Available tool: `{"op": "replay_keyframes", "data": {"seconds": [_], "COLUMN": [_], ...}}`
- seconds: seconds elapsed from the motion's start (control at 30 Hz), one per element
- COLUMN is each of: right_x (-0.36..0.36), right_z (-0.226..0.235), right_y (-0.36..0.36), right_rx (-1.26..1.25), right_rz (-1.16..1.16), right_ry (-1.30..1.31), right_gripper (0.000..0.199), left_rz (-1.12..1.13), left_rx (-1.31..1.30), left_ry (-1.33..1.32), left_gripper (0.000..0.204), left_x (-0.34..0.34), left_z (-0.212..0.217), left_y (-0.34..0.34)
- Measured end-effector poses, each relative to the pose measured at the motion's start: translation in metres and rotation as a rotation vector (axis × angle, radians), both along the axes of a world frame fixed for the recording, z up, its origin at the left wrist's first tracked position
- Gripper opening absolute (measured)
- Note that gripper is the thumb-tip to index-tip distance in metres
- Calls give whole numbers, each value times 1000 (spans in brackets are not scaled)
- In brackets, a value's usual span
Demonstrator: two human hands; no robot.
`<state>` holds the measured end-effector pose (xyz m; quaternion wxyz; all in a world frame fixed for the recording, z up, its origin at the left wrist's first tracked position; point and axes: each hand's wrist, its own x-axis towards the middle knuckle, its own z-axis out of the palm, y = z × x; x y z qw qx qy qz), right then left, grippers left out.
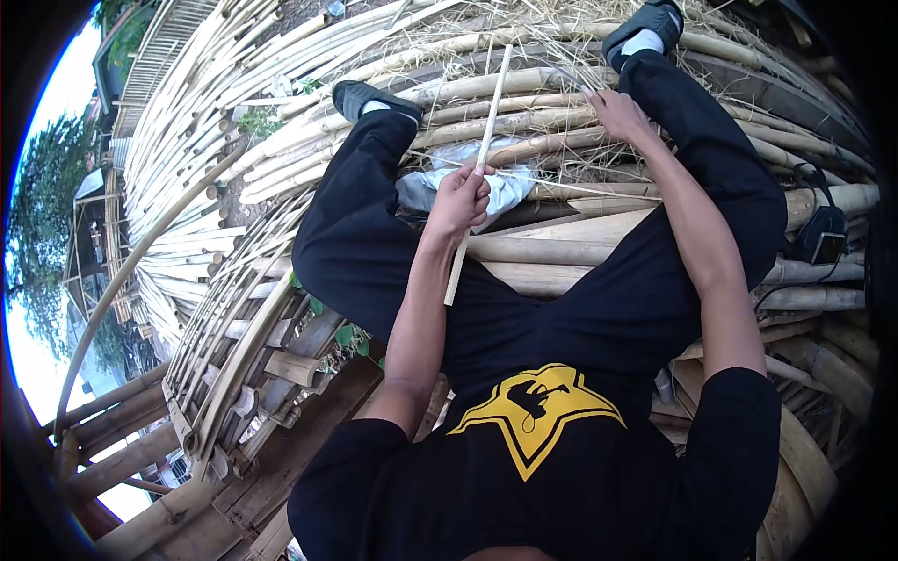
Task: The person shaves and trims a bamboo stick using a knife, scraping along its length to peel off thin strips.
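Observation:
My left hand is closed around a long, pale bamboo strip. The strip slants from above my lap up toward the space between my feet, and its lower end sticks out below my fist. Farther forward and to the right, my right hand is closed on a thin grey blade that points up and left; its handle is hidden in the fingers. The blade and the held strip are apart. Crumpled whitish plastic lies just beyond my left hand, between my legs.
Bamboo poles lie under and around my legs, with thin shavings scattered over them. More poles are stacked at the far left. A small black device with a strap rests at the right. A curved pole rises on the left.

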<state>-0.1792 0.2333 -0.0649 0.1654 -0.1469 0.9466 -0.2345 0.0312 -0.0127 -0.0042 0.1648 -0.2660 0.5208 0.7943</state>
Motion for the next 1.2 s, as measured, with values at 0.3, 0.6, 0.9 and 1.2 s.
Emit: {"op": "replay_keyframes", "data": {"seconds": [0.3, 0.6, 0.9, 1.2], "right_x": [54, 83, 78, 79], "right_z": [6, 31, 61, 40], "right_y": [-68, -72, -51, -45], "right_rx": [-691, -793, -55, -195], "right_rz": [-139, -135, 451, 524], "right_ry": [-722, -807, -189, -16], "right_gripper": [43, 33, 45, 35], "left_rz": [-128, -103, 74, 56], "left_rx": [67, 117, 44, -123], "left_ry": [30, 100, 107, 133], "left_gripper": [22, 24, 19, 19], "left_x": [-20, -31, -34, -26], "left_z": [7, -3, -5, -7], "left_y": [31, 37, 19, 16]}}
